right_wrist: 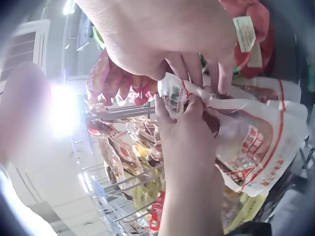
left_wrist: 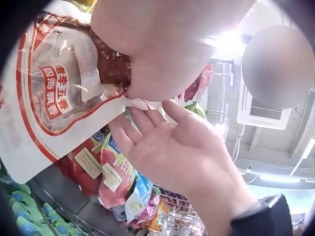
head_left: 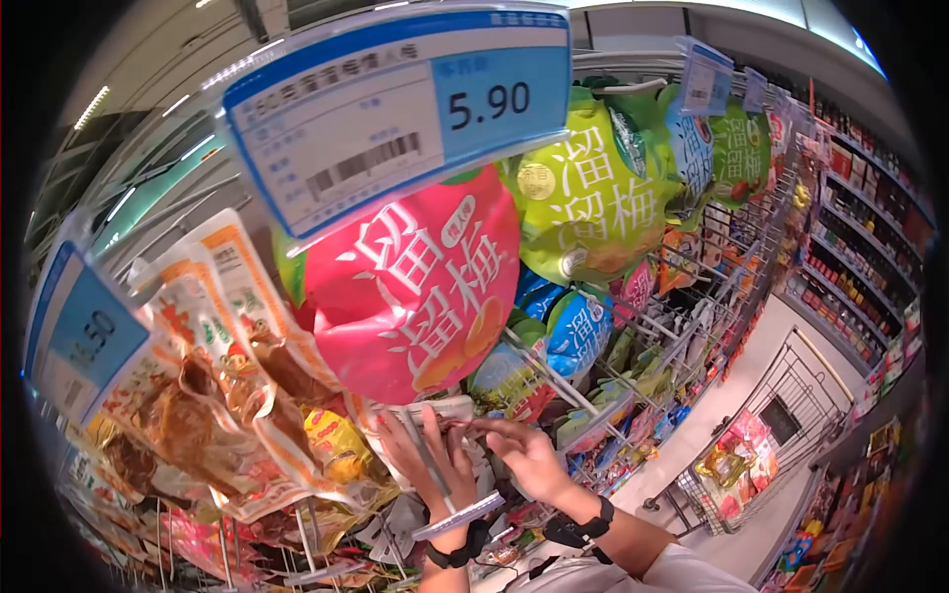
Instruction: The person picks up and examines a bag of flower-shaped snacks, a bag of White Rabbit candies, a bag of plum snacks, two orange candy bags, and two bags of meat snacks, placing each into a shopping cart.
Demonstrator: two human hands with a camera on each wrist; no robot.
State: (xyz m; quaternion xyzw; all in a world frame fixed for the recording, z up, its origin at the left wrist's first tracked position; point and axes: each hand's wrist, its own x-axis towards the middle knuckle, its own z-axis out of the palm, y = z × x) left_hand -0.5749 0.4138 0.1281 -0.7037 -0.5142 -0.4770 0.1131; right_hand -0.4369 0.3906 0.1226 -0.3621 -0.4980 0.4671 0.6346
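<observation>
My left hand pinches the top edge of a clear-and-white food packet with a red border and brown contents, as the right wrist view shows best. In that view the packet slants away to the right, with more like it behind. My right hand reaches in from the other side, its fingers nearly straight and their tips right at the packet's top edge beside my left fingers. In the left wrist view my right palm shows under the packet. From the head view, most of the packet is hidden behind my hands and a price-tag holder.
Pink and green snack bags hang from hooks just above my hands. A large price tag juts out over them. Brown-filled packets hang to the left. A wire shopping cart with goods stands in the aisle at right.
</observation>
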